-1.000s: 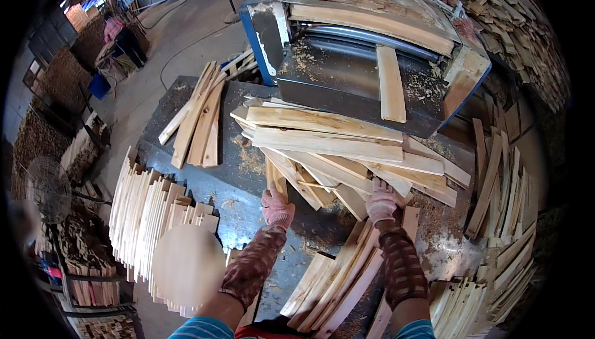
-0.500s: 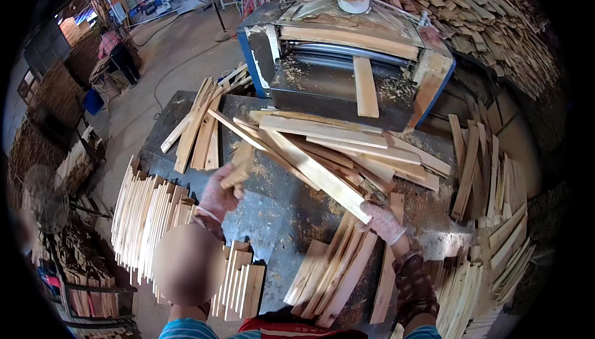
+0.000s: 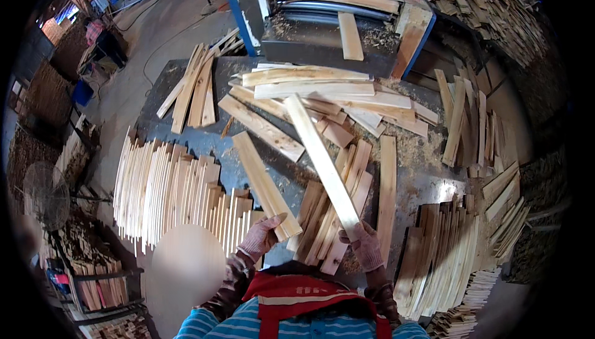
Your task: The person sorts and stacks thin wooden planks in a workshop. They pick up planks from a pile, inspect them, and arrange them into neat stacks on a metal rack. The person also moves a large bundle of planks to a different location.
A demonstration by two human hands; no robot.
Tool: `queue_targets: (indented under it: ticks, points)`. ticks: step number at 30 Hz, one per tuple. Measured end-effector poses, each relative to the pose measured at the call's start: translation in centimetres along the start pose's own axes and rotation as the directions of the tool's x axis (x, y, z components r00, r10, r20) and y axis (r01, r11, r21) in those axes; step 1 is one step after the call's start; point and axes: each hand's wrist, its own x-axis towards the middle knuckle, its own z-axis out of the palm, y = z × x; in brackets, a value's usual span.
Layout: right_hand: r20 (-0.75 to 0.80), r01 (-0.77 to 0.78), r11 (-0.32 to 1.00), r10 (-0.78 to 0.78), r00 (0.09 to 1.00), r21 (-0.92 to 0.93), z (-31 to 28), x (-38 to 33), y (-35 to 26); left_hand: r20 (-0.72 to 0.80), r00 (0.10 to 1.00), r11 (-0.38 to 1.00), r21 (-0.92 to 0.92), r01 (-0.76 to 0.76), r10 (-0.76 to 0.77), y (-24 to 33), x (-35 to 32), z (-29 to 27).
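Observation:
Both gloved hands are close in front of my body, each gripping one wooden board by its near end. My left hand [image 3: 261, 235] holds a brown-toned board [image 3: 265, 184] that slants away to the upper left. In my right hand [image 3: 362, 246] is a longer, paler board [image 3: 322, 159], its far end raised over the pile of loose boards [image 3: 334, 91]. Beneath this pale board lies a bundle of boards [image 3: 356, 181], partly covered by it. A single board [image 3: 387, 196] lies to the right of that bundle.
A planer-like machine [image 3: 406, 48] with a board [image 3: 350, 35] on its bed stands beyond the dark metal table [image 3: 162, 100]. Stacked boards line the left [image 3: 161, 184] and right [image 3: 440, 258]. A fan [image 3: 46, 193] is at far left; another person [image 3: 105, 44] works in the background.
My right hand has drawn the pale board off the pile toward my body. My left hand has come in from the left, bringing its board nearer the other one. The view has shifted too.

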Motion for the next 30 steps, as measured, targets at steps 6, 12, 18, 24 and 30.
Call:
queue_targets:
  ticks: [6,12,18,24,30]
  points:
    - [-0.123,-0.201,0.98,0.199,0.972,-0.006,-2.1,-2.5,3.8,-0.01,1.0,0.997,0.081,-0.005,0.006,-2.7,-2.5,0.4]
    - [-0.021,-0.157,0.96,0.167,0.986,0.232,-3.9,-5.1,3.1,-0.03,0.999,0.937,0.349,0.032,-0.023,-4.8,-2.1,1.2]
    - [-0.222,0.133,0.943,-0.066,0.973,0.306,-4.9,-7.4,2.0,0.067,0.994,0.876,0.48,0.044,-0.087,-8.6,-0.3,0.7]
    - [-0.529,0.31,0.946,-0.214,0.821,0.098,-7.0,-9.0,0.3,0.008,0.977,0.626,0.769,0.132,-0.215,-10.3,1.6,4.1]
    - [-0.666,0.41,0.895,-0.416,0.619,-0.178,-9.5,-6.9,3.5,0.034,0.963,0.63,0.763,0.147,-0.267,-13.1,2.7,4.8]
